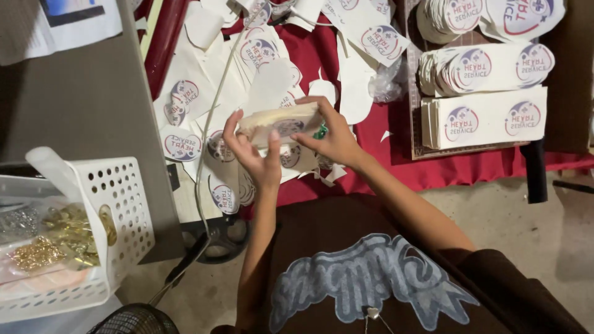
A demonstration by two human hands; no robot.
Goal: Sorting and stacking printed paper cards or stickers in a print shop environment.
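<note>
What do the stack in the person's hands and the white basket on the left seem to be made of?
The stack, held between the left hand and right hand, looks like thin matte card or paper: flat sheets with layered cream edges. The basket looks like moulded white plastic, smooth, with rows of punched round holes.

The floor [544,229] is bare grey concrete with some stains, and it shows at the near right and under the person. A red cloth [445,170] covers the low worktop in the far part of the scene. A grey board [80,105] stands at the left side. At the near left there is a white plastic basket [127,210] with round holes. The light is soft and a little dim, without strong shadows.
</note>
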